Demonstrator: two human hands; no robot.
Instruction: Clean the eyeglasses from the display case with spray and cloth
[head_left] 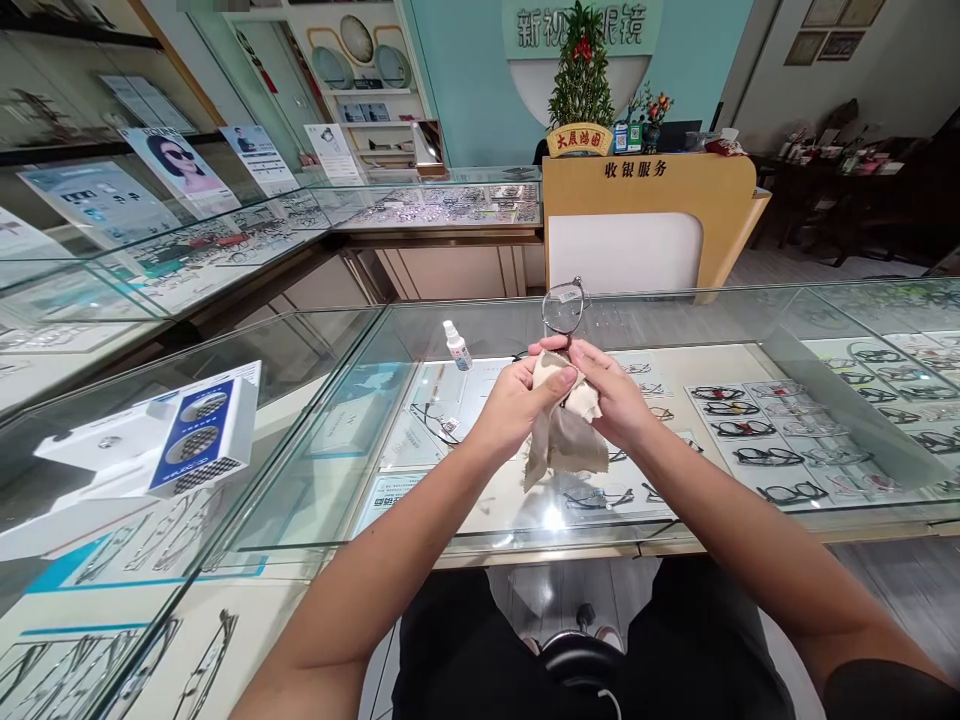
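Above glass counter (480, 525), two hands (556, 398) gripping one cloth (559, 430), one eyeglasses pair (563, 308).

At the centre of the frame, the hands and the cloth (564, 435) hide the lower part of the eyeglasses (563, 308). Print on the small bottle (457, 346) is too small to read. The white box (202, 435) runs past the left edge.

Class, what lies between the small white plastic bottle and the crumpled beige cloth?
In the head view, the person's left hand lies between the white bottle and the beige cloth, its thumb pressed on the cloth.
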